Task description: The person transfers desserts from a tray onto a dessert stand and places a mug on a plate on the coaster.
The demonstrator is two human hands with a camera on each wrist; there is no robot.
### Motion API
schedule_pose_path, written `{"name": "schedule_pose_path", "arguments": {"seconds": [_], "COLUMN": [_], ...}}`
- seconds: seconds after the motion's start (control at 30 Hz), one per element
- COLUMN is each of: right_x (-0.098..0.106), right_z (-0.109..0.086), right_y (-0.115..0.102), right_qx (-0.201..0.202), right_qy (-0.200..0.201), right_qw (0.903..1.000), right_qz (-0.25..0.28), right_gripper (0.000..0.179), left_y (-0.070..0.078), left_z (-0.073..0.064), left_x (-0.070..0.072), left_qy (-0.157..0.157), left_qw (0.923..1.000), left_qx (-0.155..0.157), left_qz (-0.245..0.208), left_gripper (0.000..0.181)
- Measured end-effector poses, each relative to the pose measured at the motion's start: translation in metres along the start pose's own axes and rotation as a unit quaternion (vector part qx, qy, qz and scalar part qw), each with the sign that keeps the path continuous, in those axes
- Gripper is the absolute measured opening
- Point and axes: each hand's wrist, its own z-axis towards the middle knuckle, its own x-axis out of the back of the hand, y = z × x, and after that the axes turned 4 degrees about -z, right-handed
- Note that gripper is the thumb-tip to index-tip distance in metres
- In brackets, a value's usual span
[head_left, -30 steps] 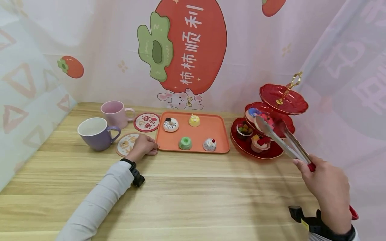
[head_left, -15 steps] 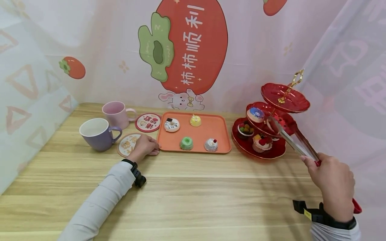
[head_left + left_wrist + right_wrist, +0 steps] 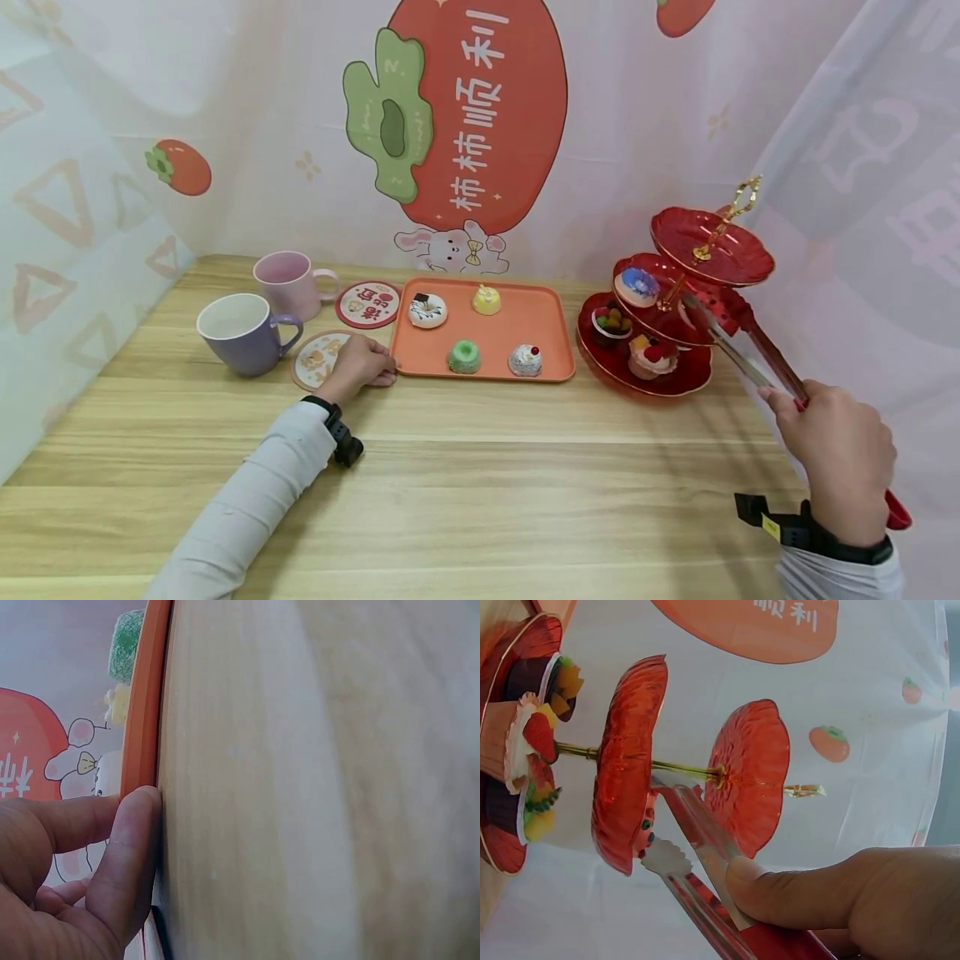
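My left hand pinches the front left corner of the orange tray; the left wrist view has thumb and fingertip at its rim. On the tray sit a white doughnut, a yellow cake, a green ring cake and a white cake with a cherry. In my right hand I grip metal tongs with red handles. Their tips straddle a red dotted doughnut on the middle tier of the red stand, partly hidden by them. A blue-topped doughnut lies beside it.
Cupcakes stand on the bottom tier; the top tier hangs close above the tongs. At left are a purple mug, a pink mug, a red coaster and a pale coaster partly under my left hand.
My right hand and the tongs have moved right, from in front of the middle tier's doughnuts to around the red one. The blue-topped doughnut is now uncovered. My left hand stays at the tray.
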Motion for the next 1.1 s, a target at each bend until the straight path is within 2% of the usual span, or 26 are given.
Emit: {"name": "schedule_pose_path", "arguments": {"seconds": [0.2, 0.47, 1.1], "right_x": [-0.002, -0.008, -0.015], "right_z": [0.014, 0.023, 0.023], "right_y": [0.002, 0.004, 0.003], "right_qx": [-0.011, -0.010, -0.020], "right_qy": [-0.025, -0.022, -0.024], "right_qw": [0.9996, 0.9996, 0.9989], "right_qz": [0.011, 0.013, 0.034], "right_gripper": [0.046, 0.047, 0.047], "left_y": [0.002, 0.002, 0.002], "left_z": [-0.001, -0.002, -0.001], "left_x": [0.000, -0.001, 0.000], "left_qy": [-0.001, 0.000, -0.001], "left_qw": [1.0000, 1.0000, 1.0000], "left_qx": [-0.001, 0.002, 0.002], "left_qz": [-0.002, -0.002, 0.004], "left_gripper": [0.020, 0.020, 0.019]}}
